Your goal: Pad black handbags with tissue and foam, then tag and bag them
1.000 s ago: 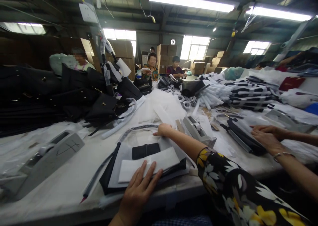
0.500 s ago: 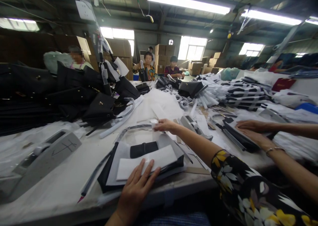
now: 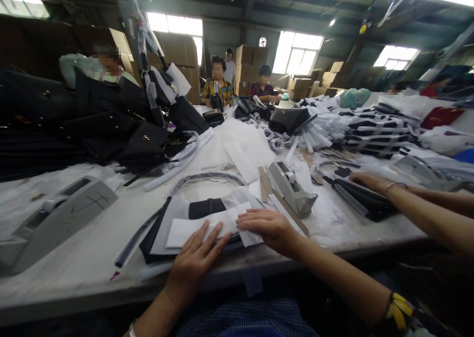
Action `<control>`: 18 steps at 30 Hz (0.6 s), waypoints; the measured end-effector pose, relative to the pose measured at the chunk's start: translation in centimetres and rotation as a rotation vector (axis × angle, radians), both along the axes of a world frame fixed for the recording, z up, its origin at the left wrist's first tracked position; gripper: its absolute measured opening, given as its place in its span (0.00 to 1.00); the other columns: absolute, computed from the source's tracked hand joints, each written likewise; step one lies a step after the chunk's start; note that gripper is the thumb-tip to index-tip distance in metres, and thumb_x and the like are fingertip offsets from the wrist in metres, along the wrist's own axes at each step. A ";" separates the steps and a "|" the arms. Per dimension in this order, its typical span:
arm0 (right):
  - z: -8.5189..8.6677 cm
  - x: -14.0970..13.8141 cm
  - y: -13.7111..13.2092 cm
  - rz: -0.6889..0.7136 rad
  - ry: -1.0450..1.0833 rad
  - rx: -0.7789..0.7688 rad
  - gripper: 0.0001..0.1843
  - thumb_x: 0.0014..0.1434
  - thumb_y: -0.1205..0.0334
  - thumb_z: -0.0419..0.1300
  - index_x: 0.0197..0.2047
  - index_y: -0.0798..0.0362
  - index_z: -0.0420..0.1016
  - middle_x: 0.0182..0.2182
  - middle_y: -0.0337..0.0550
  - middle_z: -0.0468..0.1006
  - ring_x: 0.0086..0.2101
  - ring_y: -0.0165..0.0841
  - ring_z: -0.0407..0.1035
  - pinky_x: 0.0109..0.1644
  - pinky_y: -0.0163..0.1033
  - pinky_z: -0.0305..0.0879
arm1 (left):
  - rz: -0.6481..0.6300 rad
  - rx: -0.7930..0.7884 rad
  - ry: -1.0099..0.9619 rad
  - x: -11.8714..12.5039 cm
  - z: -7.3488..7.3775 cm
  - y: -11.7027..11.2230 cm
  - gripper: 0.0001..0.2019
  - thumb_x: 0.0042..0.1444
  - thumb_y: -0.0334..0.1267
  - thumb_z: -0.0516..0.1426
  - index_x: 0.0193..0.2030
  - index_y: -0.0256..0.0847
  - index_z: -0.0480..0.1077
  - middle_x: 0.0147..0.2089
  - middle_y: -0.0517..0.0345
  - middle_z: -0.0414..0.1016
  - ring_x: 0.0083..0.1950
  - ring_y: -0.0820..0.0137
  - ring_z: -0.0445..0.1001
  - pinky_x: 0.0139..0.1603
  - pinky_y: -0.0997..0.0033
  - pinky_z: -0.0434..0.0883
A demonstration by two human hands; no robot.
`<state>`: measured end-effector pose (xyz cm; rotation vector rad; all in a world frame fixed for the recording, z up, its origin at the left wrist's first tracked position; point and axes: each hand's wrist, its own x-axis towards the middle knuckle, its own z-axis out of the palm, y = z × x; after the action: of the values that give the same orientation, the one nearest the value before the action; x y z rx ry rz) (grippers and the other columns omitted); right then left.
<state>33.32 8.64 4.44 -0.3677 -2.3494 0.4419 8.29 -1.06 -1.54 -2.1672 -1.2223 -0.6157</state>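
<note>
A black handbag (image 3: 149, 248) lies flat before me at the table edge, with pale wrapping sheet (image 3: 174, 210) over it. Its plastic-wrapped handle (image 3: 207, 177) arches away from me. On top rest a small black banded piece (image 3: 205, 207) and a folded white strip (image 3: 185, 232). My left hand (image 3: 198, 253) is open, fingers spread flat on the strip. At the strip's right end, my right hand (image 3: 272, 228) is open too, its stretched fingers together and pressing down. Beneath that hand a translucent sheet (image 3: 250, 238) hangs over the bag's side.
Tape dispensers stand on the right (image 3: 292, 191) and left (image 3: 70, 218). Cardboard strips (image 3: 264, 184) lie near the right one. Black bags (image 3: 144, 142) are heaped at left. A co-worker's hands (image 3: 370, 181) work on another bag (image 3: 355, 199) at right.
My right hand has come back from the bag's handle to the strip's right end; its closed fingers are now flat. My left hand stays on the strip. The co-worker's hands have shifted.
</note>
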 end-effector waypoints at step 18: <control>-7.4 1.6 -2.2 -0.070 -0.054 0.323 0.19 0.69 0.71 0.49 0.59 0.52 0.73 0.56 0.44 0.76 0.64 0.31 0.61 0.70 0.47 0.55 | 0.033 -0.322 -0.187 1.6 2.0 0.2 0.20 0.61 0.42 0.60 0.59 0.45 0.70 0.63 0.49 0.71 0.67 0.52 0.64 0.64 0.47 0.66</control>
<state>34.93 6.48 -2.99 -0.3101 -2.3998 0.0165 9.86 -0.88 0.45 -2.3867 -1.5434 -0.6564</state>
